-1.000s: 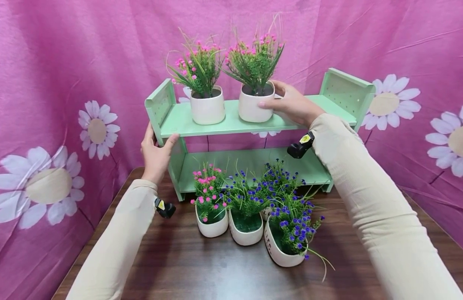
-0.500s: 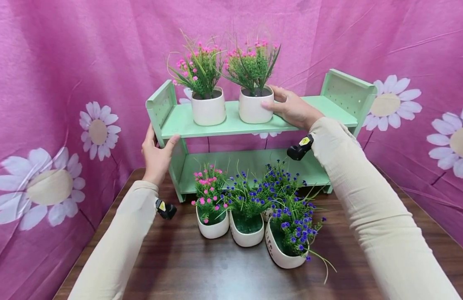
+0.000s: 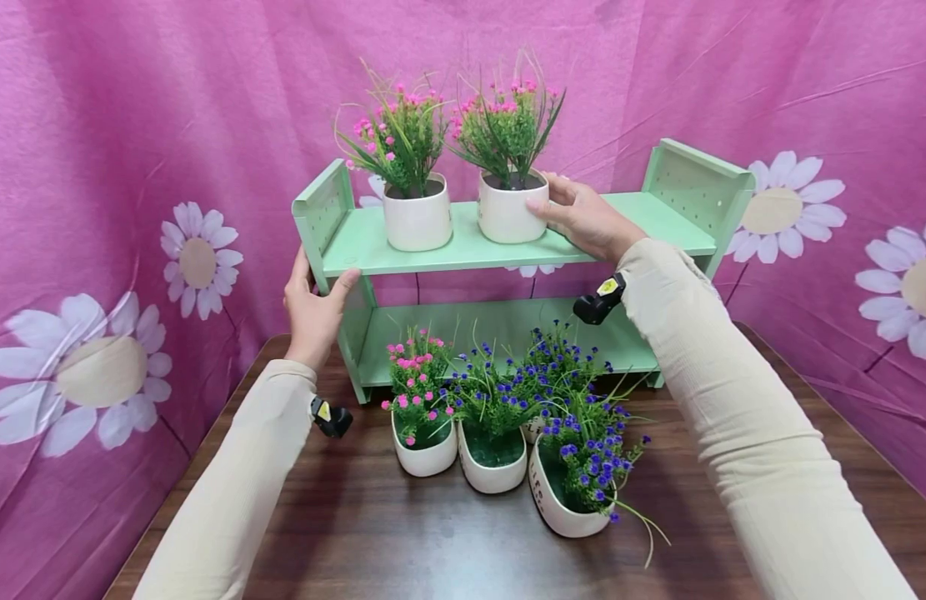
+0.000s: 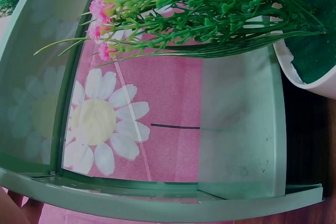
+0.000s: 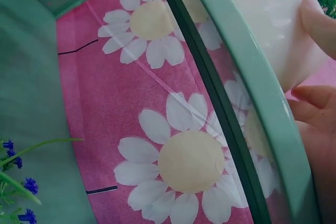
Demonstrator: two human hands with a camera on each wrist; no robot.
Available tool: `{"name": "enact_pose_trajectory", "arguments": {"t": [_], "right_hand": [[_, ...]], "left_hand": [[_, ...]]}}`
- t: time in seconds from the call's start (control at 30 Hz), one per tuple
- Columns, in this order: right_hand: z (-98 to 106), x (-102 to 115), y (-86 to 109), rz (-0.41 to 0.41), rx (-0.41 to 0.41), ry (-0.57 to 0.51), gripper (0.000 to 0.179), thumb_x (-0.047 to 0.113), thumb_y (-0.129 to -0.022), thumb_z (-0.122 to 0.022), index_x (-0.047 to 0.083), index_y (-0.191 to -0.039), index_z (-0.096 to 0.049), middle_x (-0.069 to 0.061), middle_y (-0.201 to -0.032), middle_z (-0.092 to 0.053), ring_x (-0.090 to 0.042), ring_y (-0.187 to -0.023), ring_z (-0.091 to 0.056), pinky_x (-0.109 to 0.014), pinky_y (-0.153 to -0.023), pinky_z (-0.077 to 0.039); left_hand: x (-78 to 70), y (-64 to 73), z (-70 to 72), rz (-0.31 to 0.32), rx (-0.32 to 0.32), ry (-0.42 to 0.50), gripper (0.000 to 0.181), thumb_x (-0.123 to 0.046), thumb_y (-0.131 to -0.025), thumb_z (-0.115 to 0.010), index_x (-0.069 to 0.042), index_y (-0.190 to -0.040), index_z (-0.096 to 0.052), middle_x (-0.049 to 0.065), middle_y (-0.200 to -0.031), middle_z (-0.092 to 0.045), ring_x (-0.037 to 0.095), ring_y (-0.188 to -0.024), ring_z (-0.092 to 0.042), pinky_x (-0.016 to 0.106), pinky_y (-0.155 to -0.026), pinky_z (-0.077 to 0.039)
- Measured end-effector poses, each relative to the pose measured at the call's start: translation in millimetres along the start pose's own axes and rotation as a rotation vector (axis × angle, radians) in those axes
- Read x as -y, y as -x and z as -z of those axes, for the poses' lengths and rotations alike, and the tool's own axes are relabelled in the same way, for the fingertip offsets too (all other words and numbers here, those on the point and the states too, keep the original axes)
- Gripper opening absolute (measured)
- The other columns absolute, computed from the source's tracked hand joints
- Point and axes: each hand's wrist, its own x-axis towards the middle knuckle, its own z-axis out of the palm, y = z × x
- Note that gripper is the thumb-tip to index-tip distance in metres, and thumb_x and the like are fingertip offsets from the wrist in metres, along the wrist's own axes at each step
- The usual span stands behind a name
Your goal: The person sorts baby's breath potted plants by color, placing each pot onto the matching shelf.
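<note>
A mint-green two-tier shelf [image 3: 350,250] stands on the wooden table. My left hand [image 3: 312,321] grips its left side panel, thumb at the front edge and fingers behind; the left wrist view catches only fingers [image 4: 21,211] at the corner. On the upper tier my right hand [image 3: 588,221] holds a white flowerpot [image 3: 508,213] of pink artificial flowers by its right side, thumb in front. The right wrist view shows the thumb against this pot [image 5: 273,24]. To its left, a matching pink-flowered pot [image 3: 417,221] sits upright on the same tier.
In front of the shelf, several more white pots are grouped on the table [image 3: 432,542]: one pink-flowered pot [image 3: 425,458] at the left and blue-flowered pots, such as this front one [image 3: 571,518]. A pink curtain [image 3: 245,100] with daisies hangs behind.
The held pot dips a little, then sits slightly higher and turned, with a trace of marking at its left side. My right hand shifts slightly along it; my left hand stays put.
</note>
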Motion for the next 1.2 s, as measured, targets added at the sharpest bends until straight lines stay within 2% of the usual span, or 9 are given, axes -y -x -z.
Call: {"name": "enact_pose_trajectory", "arguments": {"t": [0.13, 0.47, 0.53, 0.67, 0.77, 0.9, 1.0, 1.2], "right_hand": [[-2, -1, -0.8, 0.007, -0.024, -0.006, 0.069, 0.006, -0.096, -0.053, 0.005, -0.153, -0.014, -0.004, -0.161, 0.006, -0.013, -0.146, 0.004, -0.029, -0.115, -0.020], [-2, -5, 0.2, 0.030, -0.037, 0.079, 0.067, 0.011, -0.097, -0.054, 0.006, -0.153, -0.017, -0.003, -0.162, 0.004, -0.012, -0.147, 0.002, -0.030, -0.115, -0.022], [-2, -6, 0.7, 0.036, -0.044, 0.116, 0.067, 0.013, -0.097, -0.055, 0.007, -0.153, -0.019, -0.003, -0.162, 0.003, -0.011, -0.146, 0.004, -0.029, -0.115, -0.022], [0, -7, 1.5, 0.042, -0.076, 0.237, 0.066, 0.022, -0.096, -0.057, 0.011, -0.153, -0.023, -0.004, -0.162, -0.002, -0.010, -0.146, 0.008, -0.029, -0.117, -0.015], [0, -7, 2.8, 0.051, -0.106, 0.318, 0.067, 0.027, -0.095, -0.059, 0.013, -0.152, -0.026, -0.005, -0.161, -0.006, -0.010, -0.146, 0.008, -0.029, -0.118, -0.004], [-2, -6, 5.7, 0.071, -0.129, 0.379, 0.067, 0.030, -0.094, -0.060, 0.015, -0.152, -0.029, -0.005, -0.160, -0.013, -0.013, -0.146, 0.003, -0.030, -0.118, 0.001], [-5, -4, 10.2, 0.071, -0.139, 0.400, 0.069, 0.032, -0.093, -0.062, 0.017, -0.152, -0.029, -0.005, -0.160, -0.013, -0.017, -0.147, -0.005, -0.031, -0.119, -0.006], [-12, 2, 27.7, 0.021, -0.212, 0.385, 0.081, 0.033, -0.091, -0.066, 0.010, -0.153, -0.020, -0.010, -0.159, -0.018, -0.028, -0.141, -0.029, -0.037, -0.114, -0.028]], "left_hand": [[-1.5, 0.7, 0.3, 0.000, 0.005, -0.012, 0.074, -0.019, -0.083, -0.076, -0.022, -0.147, -0.040, 0.005, -0.141, -0.051, 0.012, -0.128, -0.046, 0.030, -0.104, -0.041], [-0.1, 3.5, 0.8, 0.006, 0.007, 0.006, 0.074, -0.018, -0.083, -0.076, -0.023, -0.147, -0.039, 0.005, -0.141, -0.051, 0.012, -0.127, -0.047, 0.030, -0.102, -0.043], [-0.4, 4.0, 0.8, 0.008, 0.006, 0.009, 0.074, -0.017, -0.083, -0.076, -0.023, -0.147, -0.039, 0.006, -0.141, -0.051, 0.012, -0.127, -0.047, 0.030, -0.102, -0.043], [-1.6, 4.5, 0.4, 0.016, 0.009, 0.012, 0.075, -0.017, -0.083, -0.076, -0.023, -0.148, -0.038, 0.007, -0.142, -0.050, 0.014, -0.127, -0.047, 0.030, -0.102, -0.043], [-12.0, 7.9, -0.2, 0.035, 0.013, 0.010, 0.075, -0.014, -0.084, -0.075, -0.019, -0.148, -0.037, 0.010, -0.142, -0.049, 0.016, -0.128, -0.046, 0.031, -0.102, -0.043], [-29.8, 14.1, -0.5, 0.049, 0.021, 0.001, 0.074, -0.010, -0.085, -0.073, -0.012, -0.149, -0.036, 0.014, -0.142, -0.048, 0.020, -0.129, -0.046, 0.032, -0.102, -0.043], [-30.8, 13.9, -0.4, 0.050, 0.021, 0.001, 0.074, -0.009, -0.084, -0.073, -0.011, -0.148, -0.036, 0.015, -0.142, -0.049, 0.021, -0.129, -0.046, 0.032, -0.102, -0.043], [-9.9, 5.3, 0.1, 0.036, 0.007, 0.006, 0.074, -0.017, -0.083, -0.076, -0.022, -0.147, -0.039, 0.007, -0.140, -0.051, 0.014, -0.126, -0.048, 0.031, -0.101, -0.044]]}}
